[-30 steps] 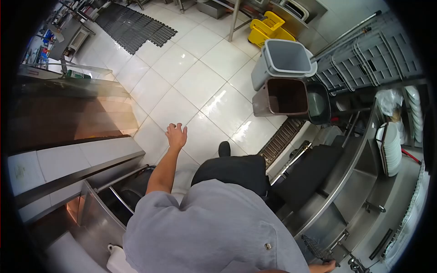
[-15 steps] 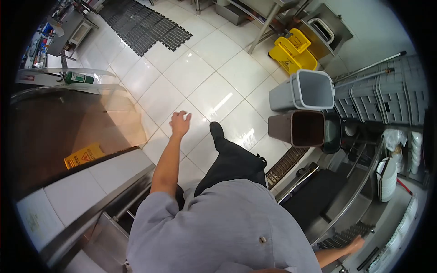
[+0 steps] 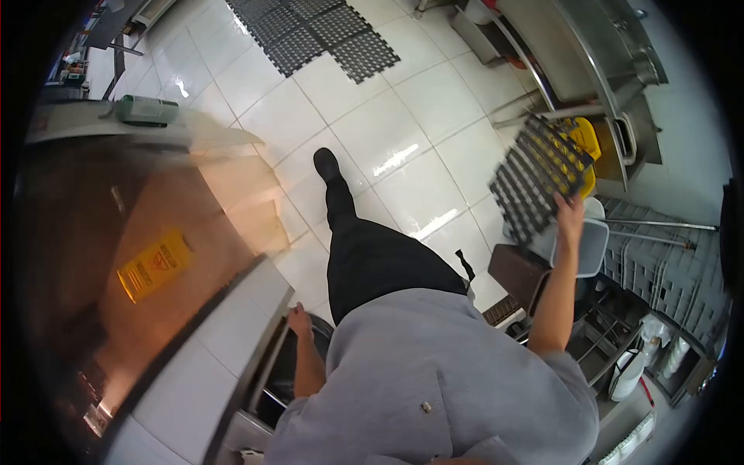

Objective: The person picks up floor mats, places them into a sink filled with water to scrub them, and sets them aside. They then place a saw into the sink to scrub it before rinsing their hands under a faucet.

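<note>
My right hand (image 3: 570, 220) grips the edge of a black perforated rubber mat (image 3: 536, 174), held out in front to the right. The mat hangs tilted over the waste bins and hides part of them and of the yellow mop bucket (image 3: 583, 139). My left hand (image 3: 300, 319) is low at my left side, close to the edge of the white-tiled counter (image 3: 248, 306). Its fingers are loosely bent and apart, with nothing seen in them.
More black mats (image 3: 310, 35) lie on the white tile floor (image 3: 364, 139). A brown bin (image 3: 518, 273) and a grey bin (image 3: 594, 248) stand at right, beside grey plastic racks (image 3: 659, 271). A steel sink (image 3: 573, 46) is ahead right. Behind glass at left is a yellow caution sign (image 3: 155, 266).
My right hand has swung forward from the low right, bringing the black mat up in front of the bins. My left hand has dropped back to my side. I have stepped forward.
</note>
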Demonstrator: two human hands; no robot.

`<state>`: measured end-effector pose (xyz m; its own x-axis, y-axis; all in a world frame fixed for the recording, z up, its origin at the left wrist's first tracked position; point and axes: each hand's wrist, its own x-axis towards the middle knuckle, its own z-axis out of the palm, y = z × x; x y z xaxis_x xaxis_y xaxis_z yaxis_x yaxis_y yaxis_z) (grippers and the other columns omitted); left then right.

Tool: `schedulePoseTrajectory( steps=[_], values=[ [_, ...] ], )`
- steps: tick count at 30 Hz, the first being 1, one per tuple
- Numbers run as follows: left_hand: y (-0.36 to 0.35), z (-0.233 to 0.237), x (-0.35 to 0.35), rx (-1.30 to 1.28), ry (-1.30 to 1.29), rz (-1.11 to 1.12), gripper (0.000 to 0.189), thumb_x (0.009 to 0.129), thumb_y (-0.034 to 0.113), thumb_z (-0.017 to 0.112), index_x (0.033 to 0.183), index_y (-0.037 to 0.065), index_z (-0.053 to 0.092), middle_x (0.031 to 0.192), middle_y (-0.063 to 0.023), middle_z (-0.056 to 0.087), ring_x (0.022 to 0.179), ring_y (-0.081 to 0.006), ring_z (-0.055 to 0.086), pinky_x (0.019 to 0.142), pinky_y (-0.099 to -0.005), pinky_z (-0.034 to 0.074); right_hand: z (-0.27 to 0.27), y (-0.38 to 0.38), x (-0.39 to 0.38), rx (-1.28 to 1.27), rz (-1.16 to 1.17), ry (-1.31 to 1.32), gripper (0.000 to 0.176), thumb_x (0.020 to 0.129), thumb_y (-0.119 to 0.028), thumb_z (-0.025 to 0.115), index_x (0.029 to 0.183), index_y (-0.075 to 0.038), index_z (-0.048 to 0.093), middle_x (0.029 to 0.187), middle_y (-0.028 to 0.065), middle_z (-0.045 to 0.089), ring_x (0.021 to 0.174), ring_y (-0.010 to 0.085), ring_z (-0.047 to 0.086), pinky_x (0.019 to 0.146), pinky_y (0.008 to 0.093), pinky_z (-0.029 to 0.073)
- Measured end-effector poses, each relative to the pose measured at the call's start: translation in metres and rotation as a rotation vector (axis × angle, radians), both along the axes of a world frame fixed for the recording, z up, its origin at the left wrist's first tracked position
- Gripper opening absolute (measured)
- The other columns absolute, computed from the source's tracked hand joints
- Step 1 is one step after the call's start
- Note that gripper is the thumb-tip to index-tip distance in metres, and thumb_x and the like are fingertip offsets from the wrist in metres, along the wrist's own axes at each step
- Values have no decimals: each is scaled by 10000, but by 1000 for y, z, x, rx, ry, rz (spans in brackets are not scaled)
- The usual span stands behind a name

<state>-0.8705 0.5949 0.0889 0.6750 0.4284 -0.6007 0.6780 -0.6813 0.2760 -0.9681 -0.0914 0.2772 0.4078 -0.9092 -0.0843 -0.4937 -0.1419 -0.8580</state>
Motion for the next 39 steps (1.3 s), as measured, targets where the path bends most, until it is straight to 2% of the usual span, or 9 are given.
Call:
schedulePoseTrajectory(
  steps=[2,5,7,10,13,16,19,26,39],
  values=[
    [-35,11,63,8,-107,-35,356,858,306,538,979,-24,593,911,-194,604,840,-305,578,761,-394,451,-74,-2,105,218,-70,-75,326,782,-64,619,1086,5,523,1003,110,613,854,187,582,776,312,449],
    [-73,-23,190,-148,-262,-210,320,858,271,558,997,-15,586,925,-175,589,840,-274,575,740,-364,455,-155,31,284,522,-261,-109,331,778,-67,628,1076,-14,494,921,103,620,790,194,604,683,345,495],
    [-129,-11,291,-231,-288,-264,279,865,222,559,1019,-10,576,948,-153,576,831,-236,566,721,-337,451,-243,45,369,633,-310,-189,237,764,-59,642,969,-60,524,883,87,617,775,204,611,664,370,526],
    [-208,-17,404,-351,-277,-300,259,881,208,539,1035,3,572,927,-105,574,836,-177,547,705,-300,447,-324,88,500,781,-347,-223,251,777,-73,640,998,-72,521,929,58,614,854,196,596,718,402,508],
    [-257,-68,438,-568,-190,-292,234,868,164,565,1057,26,567,902,-71,562,819,-136,530,676,-267,434,-391,121,588,896,-343,-317,254,790,-70,630,1018,-91,520,973,43,603,916,171,572,764,405,478],
    [-287,-115,443,-589,-39,-447,256,856,157,581,1074,25,554,914,-88,552,799,-160,533,683,-273,436,-471,139,647,914,-343,-374,254,782,-40,634,1010,-78,528,928,63,602,842,177,587,704,382,495],
    [-300,-123,446,-594,77,-587,299,844,184,588,1091,21,543,943,-126,539,793,-222,537,707,-312,448,-507,150,673,942,-312,-432,238,786,-44,633,996,-86,529,926,48,604,838,169,586,714,372,490],
    [-307,-126,487,-615,150,-497,335,832,215,607,1089,9,546,976,-148,536,869,-291,523,747,-356,453,-564,159,677,1042,-306,-515,235,811,-5,587,1007,-105,505,939,46,597,849,161,585,711,353,483],
    [-312,-136,507,-598,195,-602,317,820,179,616,1075,4,551,1006,-149,534,832,-251,525,729,-326,454,-599,163,663,1143,-376,-597,217,831,-5,576,1009,-97,492,935,42,584,870,173,571,757,398,485]
  ],
)
